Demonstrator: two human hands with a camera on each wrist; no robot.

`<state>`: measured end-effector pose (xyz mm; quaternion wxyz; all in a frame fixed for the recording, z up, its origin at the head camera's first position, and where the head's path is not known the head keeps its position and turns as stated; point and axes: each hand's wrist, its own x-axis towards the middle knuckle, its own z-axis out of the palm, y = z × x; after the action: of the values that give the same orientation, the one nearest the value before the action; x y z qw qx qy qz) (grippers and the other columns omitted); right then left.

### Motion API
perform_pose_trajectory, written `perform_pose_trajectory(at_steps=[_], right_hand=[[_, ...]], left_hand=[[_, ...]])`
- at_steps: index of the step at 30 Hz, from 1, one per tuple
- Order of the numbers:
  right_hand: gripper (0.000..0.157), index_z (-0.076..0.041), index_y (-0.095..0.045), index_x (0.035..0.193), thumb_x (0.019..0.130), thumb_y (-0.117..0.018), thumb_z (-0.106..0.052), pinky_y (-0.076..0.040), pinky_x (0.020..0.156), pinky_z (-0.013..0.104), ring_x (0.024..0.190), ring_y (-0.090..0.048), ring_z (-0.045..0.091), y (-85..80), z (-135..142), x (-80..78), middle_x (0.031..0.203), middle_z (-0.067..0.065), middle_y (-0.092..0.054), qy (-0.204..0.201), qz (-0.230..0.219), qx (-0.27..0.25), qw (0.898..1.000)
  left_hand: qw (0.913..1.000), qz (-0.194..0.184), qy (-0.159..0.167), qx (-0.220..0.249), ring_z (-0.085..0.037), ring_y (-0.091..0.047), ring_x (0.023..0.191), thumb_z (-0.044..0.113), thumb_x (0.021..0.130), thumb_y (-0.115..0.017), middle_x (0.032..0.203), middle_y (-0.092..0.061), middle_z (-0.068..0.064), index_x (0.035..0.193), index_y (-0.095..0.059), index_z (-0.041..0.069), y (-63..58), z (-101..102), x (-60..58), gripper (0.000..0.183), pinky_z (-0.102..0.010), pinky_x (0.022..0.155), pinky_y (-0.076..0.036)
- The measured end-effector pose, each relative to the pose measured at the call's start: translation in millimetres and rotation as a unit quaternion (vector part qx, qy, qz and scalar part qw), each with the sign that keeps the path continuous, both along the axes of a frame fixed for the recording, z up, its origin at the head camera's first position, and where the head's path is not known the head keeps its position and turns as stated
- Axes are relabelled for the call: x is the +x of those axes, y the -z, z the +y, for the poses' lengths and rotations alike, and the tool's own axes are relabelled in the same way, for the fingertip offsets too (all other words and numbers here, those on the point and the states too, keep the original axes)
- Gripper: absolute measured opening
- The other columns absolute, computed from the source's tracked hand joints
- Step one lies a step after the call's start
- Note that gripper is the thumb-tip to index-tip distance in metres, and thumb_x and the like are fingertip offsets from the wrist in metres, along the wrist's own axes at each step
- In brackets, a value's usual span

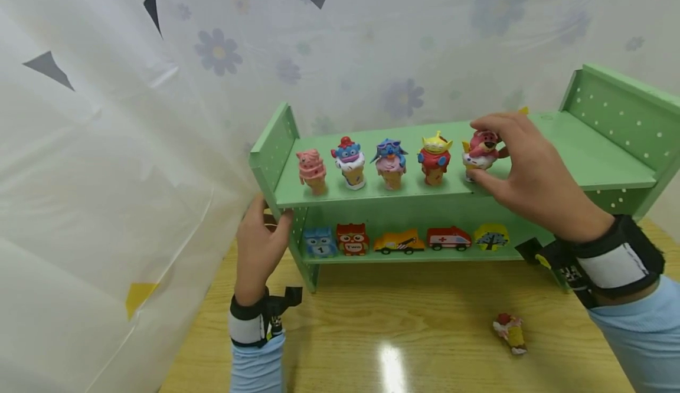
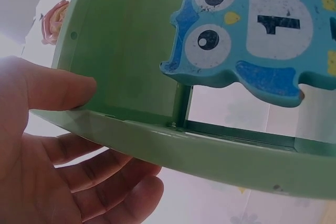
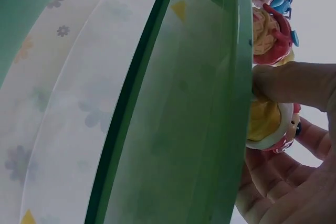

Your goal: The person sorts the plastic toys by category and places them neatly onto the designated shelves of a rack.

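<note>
My right hand (image 1: 544, 177) pinches a pink bear ice-cream-cone figurine (image 1: 483, 145) between thumb and fingers, at the top board of a green toy shelf (image 1: 361, 136). In the right wrist view the figurine's yellow cone (image 3: 264, 119) shows right at the board's front edge. My left hand (image 1: 261, 248) grips the shelf's left side panel (image 2: 210, 153), thumb on the inner face and fingers outside. Left of the bear stand an alien figurine (image 1: 434, 158), a blue figurine with sunglasses (image 1: 391, 166), a blue one with a red hat (image 1: 349, 164) and a pink one (image 1: 311, 172).
On the lower board stand a blue owl (image 1: 320, 243), a red owl (image 1: 352, 239), a yellow tow truck (image 1: 399, 242), an ambulance (image 1: 449, 238) and a tree piece (image 1: 491, 237). Another cone figurine (image 1: 511, 334) lies on the wooden table (image 1: 425, 310). Patterned sheeting (image 1: 175, 104) hangs behind and left.
</note>
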<state>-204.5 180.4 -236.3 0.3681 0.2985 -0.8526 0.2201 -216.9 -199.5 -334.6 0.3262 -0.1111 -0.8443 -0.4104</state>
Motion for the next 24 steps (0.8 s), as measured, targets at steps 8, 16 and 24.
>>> perform_pose_trajectory(at_steps=[8, 16, 24], right_hand=[[0.085, -0.002, -0.037, 0.142, 0.068, -0.078, 0.008, -0.040, 0.073, 0.043, 0.105, -0.047, 0.035, 5.3, 0.8, 1.9, 0.124, 0.025, -0.048, 0.009, -0.031, 0.001, 0.999], [0.095, -0.008, -0.030, 0.147, 0.067, -0.080, 0.002, -0.045, 0.080, 0.050, 0.116, -0.042, 0.038, 7.8, 4.5, 10.4, 0.139, 0.024, -0.038, 0.021, -0.044, -0.008, 0.999], [0.083, -0.002, -0.038, 0.143, 0.072, -0.079, -0.011, -0.038, 0.081, 0.052, 0.125, -0.036, 0.042, 6.5, 15.1, 28.2, 0.147, 0.024, -0.034, 0.044, 0.013, -0.033, 0.998]], left_hand=[[1.0000, 0.000, -0.006, -0.004, -0.021, -0.064, 0.088, 0.026, 0.093, -0.059, 0.110, -0.063, -0.010, 0.127, -0.054, 0.011, 1.3, -0.9, -1.0, 0.038, -0.040, 0.068, -0.059], [0.9999, -0.009, -0.005, 0.000, -0.021, -0.063, 0.089, 0.026, 0.093, -0.059, 0.109, -0.063, -0.010, 0.126, -0.054, 0.012, 1.8, 0.0, 0.6, 0.037, -0.040, 0.069, -0.059], [1.0000, -0.006, -0.002, 0.005, -0.020, -0.064, 0.088, 0.024, 0.092, -0.059, 0.108, -0.063, -0.009, 0.125, -0.055, 0.012, 1.5, 0.0, 0.4, 0.036, -0.040, 0.068, -0.059]])
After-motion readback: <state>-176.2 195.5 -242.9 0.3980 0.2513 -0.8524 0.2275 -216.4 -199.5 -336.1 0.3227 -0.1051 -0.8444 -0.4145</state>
